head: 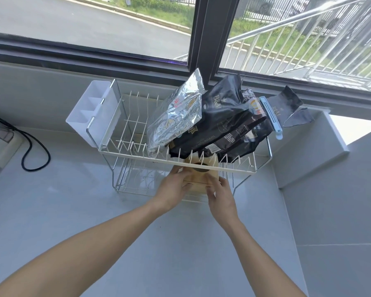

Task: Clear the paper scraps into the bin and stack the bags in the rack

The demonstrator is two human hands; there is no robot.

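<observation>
Bare forearms reach over pale grey tiled desk (73, 211) below wide window. Two-tier white wire dish rack (201, 166): silver foil bag (176, 116) and black coffee bags (227, 125) already stacked on top tier. Left hand (174, 189), right hand (221, 196) curl round tan box-shaped bin (198, 186) on lower tier. No scraps visible; task likely near end.

silver bags (176, 116): 1 | black bags (225, 116): 3 | rack (137, 156): 1 | hands (176, 187): 2 | clip (270, 116): 1

Both hands (196, 188) forward, arms extended, fingers loosely curled inward.
</observation>
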